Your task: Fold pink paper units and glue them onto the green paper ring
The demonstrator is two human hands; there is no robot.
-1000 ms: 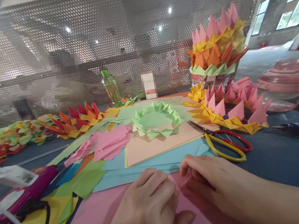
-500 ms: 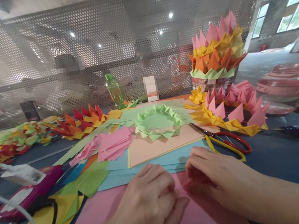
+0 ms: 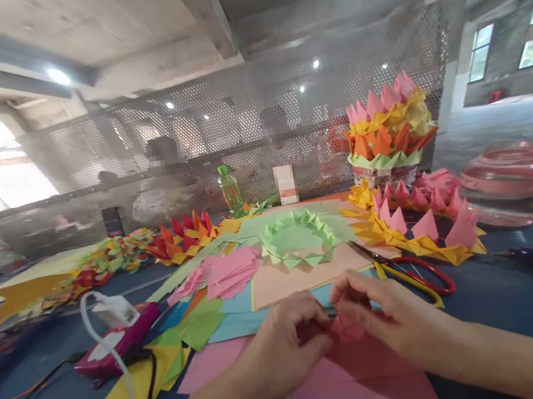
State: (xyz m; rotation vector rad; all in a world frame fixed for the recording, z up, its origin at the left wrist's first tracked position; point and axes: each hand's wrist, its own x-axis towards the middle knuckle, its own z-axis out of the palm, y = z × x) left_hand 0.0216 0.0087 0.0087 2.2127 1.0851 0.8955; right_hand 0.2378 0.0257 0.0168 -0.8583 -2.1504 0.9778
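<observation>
Left hand (image 3: pixel 280 345) and right hand (image 3: pixel 391 318) pinch the pink fold (image 3: pixel 346 330) near the scissors (image 3: pixel 412 271) (best press the crease slowly, edges lined up).

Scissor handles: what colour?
One handle is yellow, the other red, on the scissors; shows best in the head view.

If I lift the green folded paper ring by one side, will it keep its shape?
Probably light: the green paper ring is only thin folded paper. It may sag or come apart when lifted by one side, since it looks built from many separate interlocked pieces. Pushed, it would likely slide easily over the smooth peach sheet partly beneath it.
</observation>
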